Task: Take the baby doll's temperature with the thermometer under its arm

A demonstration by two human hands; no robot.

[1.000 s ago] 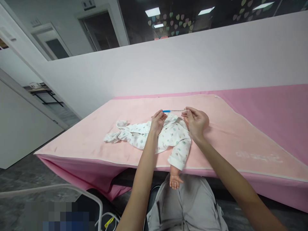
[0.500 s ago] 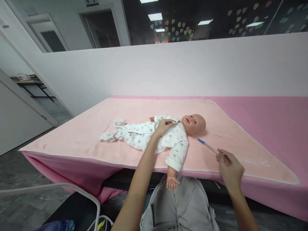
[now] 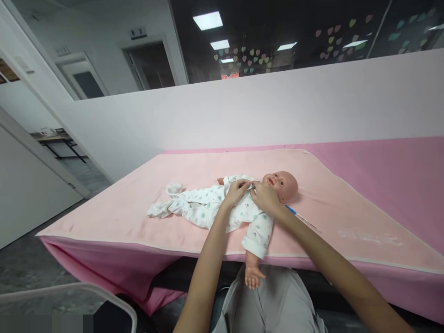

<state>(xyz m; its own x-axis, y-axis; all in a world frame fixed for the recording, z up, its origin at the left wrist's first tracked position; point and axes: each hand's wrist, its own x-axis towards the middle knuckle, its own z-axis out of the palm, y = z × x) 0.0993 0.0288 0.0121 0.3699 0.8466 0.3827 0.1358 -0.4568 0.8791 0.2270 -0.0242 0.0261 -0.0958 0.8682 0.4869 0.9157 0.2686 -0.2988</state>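
Observation:
A baby doll (image 3: 282, 185) lies on its back on the pink mat, head to the right, in a white printed sleepsuit (image 3: 201, 213). My left hand (image 3: 237, 192) rests on the doll's chest, its fingers closed on the neckline. Beside it, almost touching, my right hand (image 3: 267, 198) pinches the same neckline just below the doll's chin. The fingertips partly hide the cloth between them. By the doll's head, on the mat, lies a thin clear stick with a blue end (image 3: 290, 209), partly behind my right forearm. One doll arm hangs over the near table edge.
The peach-pink mat (image 3: 121, 203) covers a table draped in a darker pink cloth (image 3: 398, 171). A white low wall (image 3: 277, 111) with dark glass above runs along the back. At lower left is a pale chair frame (image 3: 86, 287).
My right hand has let go of the blue-ended stick, leaving it on the mat, and moved left to the sleepsuit's neckline. My left hand stays on the chest. The view has tilted slightly.

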